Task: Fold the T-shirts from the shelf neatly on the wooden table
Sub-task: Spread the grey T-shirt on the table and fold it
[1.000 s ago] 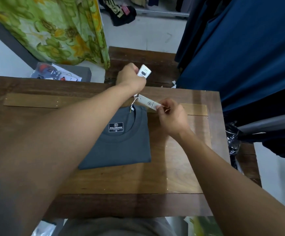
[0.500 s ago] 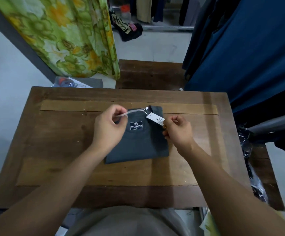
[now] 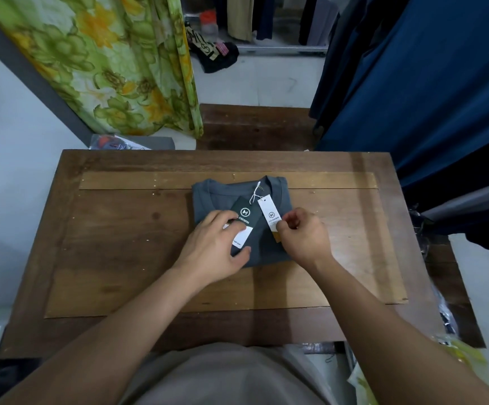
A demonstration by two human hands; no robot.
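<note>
A folded grey T-shirt (image 3: pixel 217 197) lies in the middle of the wooden table (image 3: pixel 120 229), collar at the far side. Two hang tags on a white string lie on top of it: a dark green tag (image 3: pixel 244 213) and a white tag (image 3: pixel 270 211). My left hand (image 3: pixel 212 247) lies over the shirt's near left part, its fingers pressing the lower end of the dark green tag. My right hand (image 3: pixel 303 233) pinches the bottom end of the white tag between thumb and fingers.
A floral green-yellow curtain (image 3: pixel 114 62) hangs at the back left. Dark blue garments (image 3: pixel 427 83) hang along the right, over the table's right edge. A lower wooden surface (image 3: pixel 252 127) stands behind the table. Plastic-wrapped packages (image 3: pixel 114 141) lie beyond the far left corner.
Both hands have brought the tags down from above the collar and laid them flat on the shirt. The left hand has gone from pinching the string to pressing the dark tag.
</note>
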